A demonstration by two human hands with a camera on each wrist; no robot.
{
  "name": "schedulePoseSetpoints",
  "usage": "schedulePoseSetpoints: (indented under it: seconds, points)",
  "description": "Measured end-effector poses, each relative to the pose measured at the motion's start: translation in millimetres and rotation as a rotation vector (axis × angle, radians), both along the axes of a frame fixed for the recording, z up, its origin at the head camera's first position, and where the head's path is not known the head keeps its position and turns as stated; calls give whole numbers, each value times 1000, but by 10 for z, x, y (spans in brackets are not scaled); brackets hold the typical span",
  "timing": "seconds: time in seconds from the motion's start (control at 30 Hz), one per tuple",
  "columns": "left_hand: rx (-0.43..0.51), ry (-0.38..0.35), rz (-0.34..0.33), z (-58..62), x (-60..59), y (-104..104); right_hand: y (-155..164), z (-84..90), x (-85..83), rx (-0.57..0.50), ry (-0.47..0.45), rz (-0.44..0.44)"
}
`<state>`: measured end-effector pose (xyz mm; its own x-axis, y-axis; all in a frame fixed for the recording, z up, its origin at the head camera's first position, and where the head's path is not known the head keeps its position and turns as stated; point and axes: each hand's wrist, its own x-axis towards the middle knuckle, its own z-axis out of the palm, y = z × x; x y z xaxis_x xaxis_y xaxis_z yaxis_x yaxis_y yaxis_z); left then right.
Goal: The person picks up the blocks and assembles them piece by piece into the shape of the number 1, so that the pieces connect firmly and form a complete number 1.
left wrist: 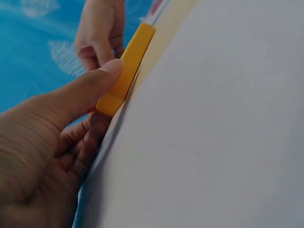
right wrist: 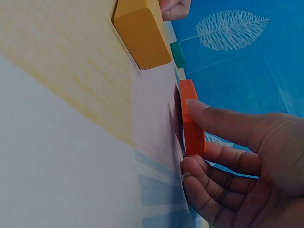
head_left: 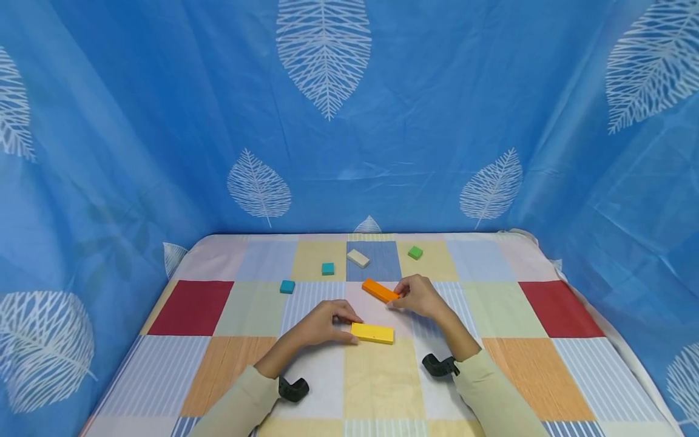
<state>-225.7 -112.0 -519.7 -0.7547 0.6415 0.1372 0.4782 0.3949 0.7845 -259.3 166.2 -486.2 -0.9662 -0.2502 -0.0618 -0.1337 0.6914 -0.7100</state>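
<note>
1. Left hand (head_left: pixel 322 325): the thumb and fingers pinch the near-left end of the yellow block (head_left: pixel 372 333), which lies flat on the checked cloth (head_left: pixel 551 352) at the lower centre of the head view. The left wrist view confirms the thumb (left wrist: pixel 90 88) pressed against the block's long side.
2. Right hand (head_left: pixel 419 295): the thumb and fingers pinch the right end of the orange block (head_left: pixel 380 291), which sits just above the yellow block in the frame, angled down to the right. In the right wrist view, the index finger lies on the block's top edge and the block appears to rest on the cloth.
3. Recommended handling, as a judgement: keep each pinch on the narrow sides near the block end, so that the flat faces remain free. Lift or slide slowly; the slim blocks could pivot about a one-ended grip.
4. Keep the two blocks apart until each is aligned; they are near each other but not touching.
5. Appearance: both blocks are long, flat, rectangular bars with smooth painted faces and crisp edges, one yellow, one orange.
6. Surroundings: two teal cubes (head_left: pixel 287 286), a cream block (head_left: pixel 358 258) and a green cube (head_left: pixel 415 252) lie higher in the frame, well apart from both hands.
</note>
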Motion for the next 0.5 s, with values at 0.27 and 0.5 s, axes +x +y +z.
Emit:
schedulePoseSetpoints:
  seconds: [0.27,0.5]
  points:
    - [74,-11,-31,-71,-32,-61,9,21,12,-15,-15,-9]
    - [60,79,-46,-85,-36,-70,32,33,18,-31,-38,-2]
